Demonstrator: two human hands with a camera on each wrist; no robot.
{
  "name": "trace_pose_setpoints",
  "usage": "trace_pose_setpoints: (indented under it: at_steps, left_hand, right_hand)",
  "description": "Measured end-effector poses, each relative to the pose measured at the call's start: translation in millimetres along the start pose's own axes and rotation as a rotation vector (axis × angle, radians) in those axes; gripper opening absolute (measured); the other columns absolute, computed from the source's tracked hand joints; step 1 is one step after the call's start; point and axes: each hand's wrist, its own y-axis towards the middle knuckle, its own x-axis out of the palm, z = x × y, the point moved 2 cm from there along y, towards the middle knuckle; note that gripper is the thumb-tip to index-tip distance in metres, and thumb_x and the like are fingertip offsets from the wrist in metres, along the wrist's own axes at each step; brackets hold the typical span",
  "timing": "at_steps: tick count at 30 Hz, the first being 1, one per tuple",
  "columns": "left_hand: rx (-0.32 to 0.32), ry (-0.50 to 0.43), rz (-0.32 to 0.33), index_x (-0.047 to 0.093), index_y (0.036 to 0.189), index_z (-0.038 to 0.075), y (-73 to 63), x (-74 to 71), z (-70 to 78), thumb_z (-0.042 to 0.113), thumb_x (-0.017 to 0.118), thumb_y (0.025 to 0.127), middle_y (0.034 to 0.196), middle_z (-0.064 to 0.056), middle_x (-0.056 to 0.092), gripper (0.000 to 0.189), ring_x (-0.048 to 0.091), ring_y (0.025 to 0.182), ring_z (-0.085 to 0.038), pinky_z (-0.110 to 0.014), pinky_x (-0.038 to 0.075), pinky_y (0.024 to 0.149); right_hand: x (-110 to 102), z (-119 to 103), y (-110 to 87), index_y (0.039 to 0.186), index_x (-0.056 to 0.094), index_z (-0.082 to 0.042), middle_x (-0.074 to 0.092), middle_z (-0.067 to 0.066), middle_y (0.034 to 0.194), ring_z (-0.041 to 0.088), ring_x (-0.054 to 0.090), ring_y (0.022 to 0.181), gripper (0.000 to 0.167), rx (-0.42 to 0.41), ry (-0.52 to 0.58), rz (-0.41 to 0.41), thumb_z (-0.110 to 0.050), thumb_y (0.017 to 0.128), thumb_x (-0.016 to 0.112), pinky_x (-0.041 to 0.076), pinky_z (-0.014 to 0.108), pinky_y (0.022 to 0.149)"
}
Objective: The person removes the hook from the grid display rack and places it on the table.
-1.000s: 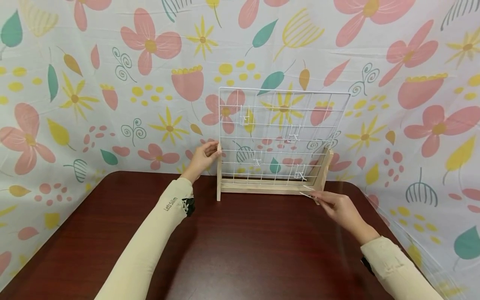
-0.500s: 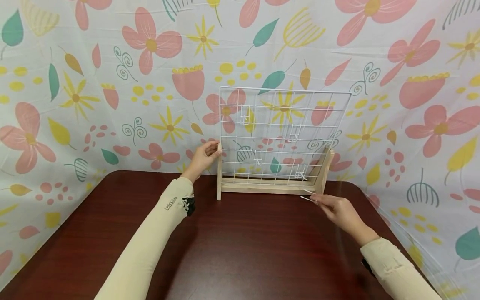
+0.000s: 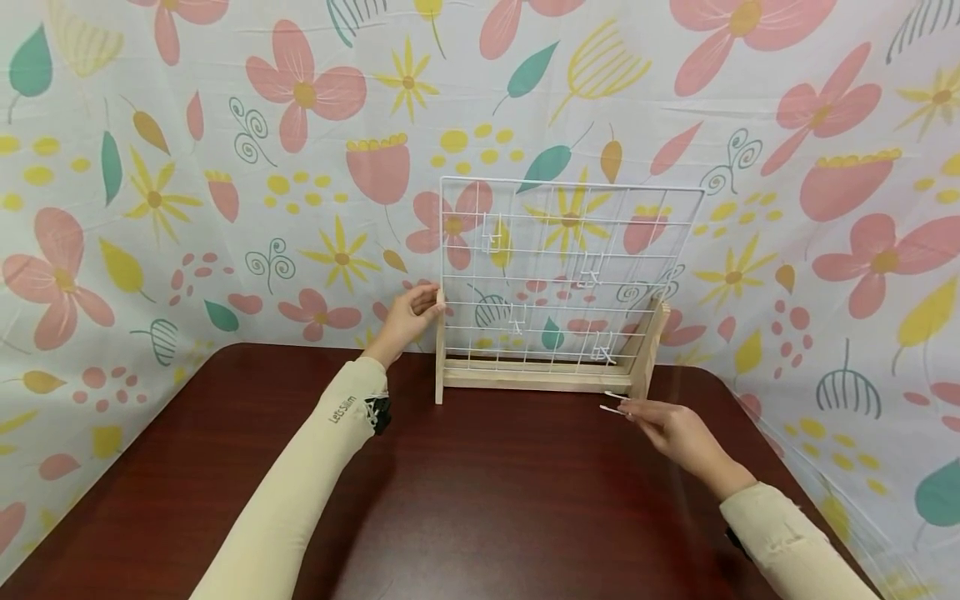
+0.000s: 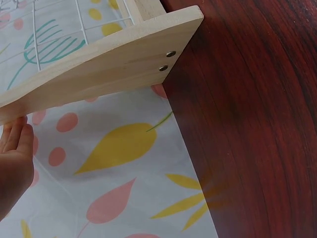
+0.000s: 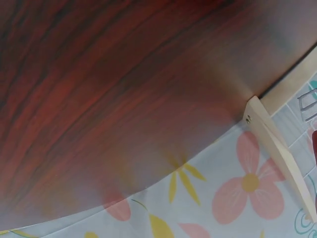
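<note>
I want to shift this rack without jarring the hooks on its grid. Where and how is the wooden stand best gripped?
Probably by the left board and right board, one hand from each outer side: both are flat and solid, unlike the thin wire grid. The left hand holds the left board near its top; the right hand holds a white wire piece.

A flower-printed white cloth (image 3: 465, 100) hangs behind a glossy red-brown table (image 3: 495, 483) with rounded corners.

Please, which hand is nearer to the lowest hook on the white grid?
Right. The right hand is lower and to the right of the hook; the left hand holds the left wooden post.
</note>
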Motion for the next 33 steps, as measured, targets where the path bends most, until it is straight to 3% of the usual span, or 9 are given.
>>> trace_pose_setpoints:
  at_steps: [3,7,11,24,33]
  left_hand:
    - [0.006,0.000,-0.002,0.048,0.139,-0.002,1.4,-1.0,-1.3,0.009,0.062,0.095,0.134,-0.022,0.054,0.048,0.051,0.126,-0.031,-0.035,0.045,0.103]
    - [0.012,-0.008,0.000,0.048,0.139,-0.003,2.2,-0.3,-1.5,0.007,0.062,0.095,0.133,-0.022,0.054,0.047,0.051,0.126,-0.032,-0.035,0.046,0.102]
    - [0.022,-0.018,0.008,0.048,0.138,-0.004,1.0,0.0,0.9,0.005,0.061,0.094,0.133,-0.023,0.054,0.047,0.051,0.125,-0.033,-0.037,0.046,0.102]
    - [0.005,0.004,-0.002,0.049,0.139,0.000,2.1,-0.3,-2.6,0.009,0.063,0.094,0.133,-0.020,0.055,0.047,0.052,0.124,-0.030,-0.034,0.047,0.101]
    - [0.037,0.000,-0.001,0.049,0.137,-0.004,2.3,-1.1,-3.1,0.007,0.062,0.094,0.132,-0.023,0.054,0.047,0.051,0.124,-0.033,-0.036,0.046,0.102]
  right_hand:
    - [2,0,-0.7,0.100,0.076,-0.003,0.073,0.009,0.099,0.027,0.070,0.089,0.035,-0.016,-0.014,-0.027,0.009,0.067,0.079,0.046,0.007,0.087]
    - [6,0,-2.0,0.099,0.076,-0.003,0.073,0.009,0.099,0.029,0.070,0.090,0.036,-0.057,-0.043,-0.051,0.009,0.065,0.079,0.057,0.029,0.076]
    - [8,0,-1.3,0.098,0.076,-0.002,0.073,0.010,0.100,0.030,0.070,0.090,0.038,-0.099,-0.059,-0.063,0.010,0.062,0.080,0.057,0.043,0.068]
    - [13,0,-7.1,0.096,0.076,-0.002,0.073,0.011,0.097,0.028,0.070,0.087,0.034,-0.140,-0.113,-0.098,0.006,0.063,0.081,0.058,0.042,0.066]
    - [15,-4,-8.2,0.097,0.076,0.000,0.072,0.014,0.100,0.031,0.069,0.089,0.038,-0.178,-0.092,-0.116,0.008,0.060,0.080,0.058,0.044,0.069]
